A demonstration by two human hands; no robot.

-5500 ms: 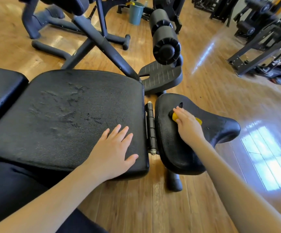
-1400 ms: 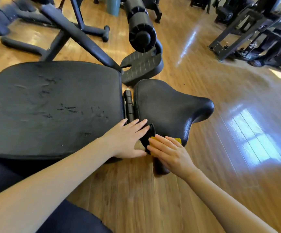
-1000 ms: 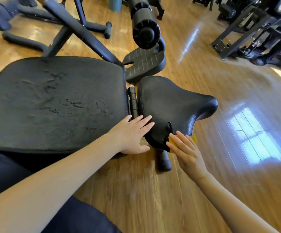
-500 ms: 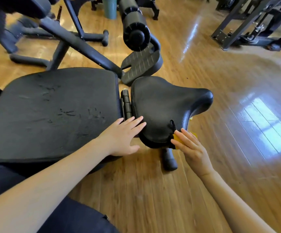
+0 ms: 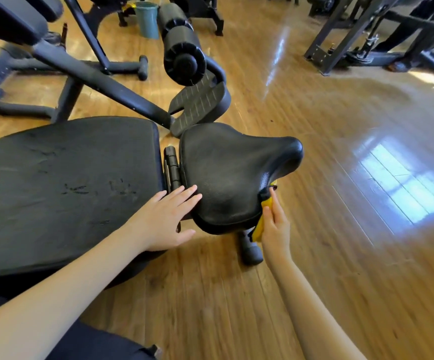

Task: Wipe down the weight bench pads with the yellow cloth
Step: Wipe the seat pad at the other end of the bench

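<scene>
Bright daylight, window glare on the floor (image 5: 403, 185), wide-angle edge distortion.

One view only, from the camera on my head. It looked forward and steeply down over my forearms, close above the bench pads (image 5: 65, 183), wide-angle, edges bowed. The wood floor (image 5: 340, 203) filled the right side; other gym frames (image 5: 382, 29) sat along the top.
</scene>
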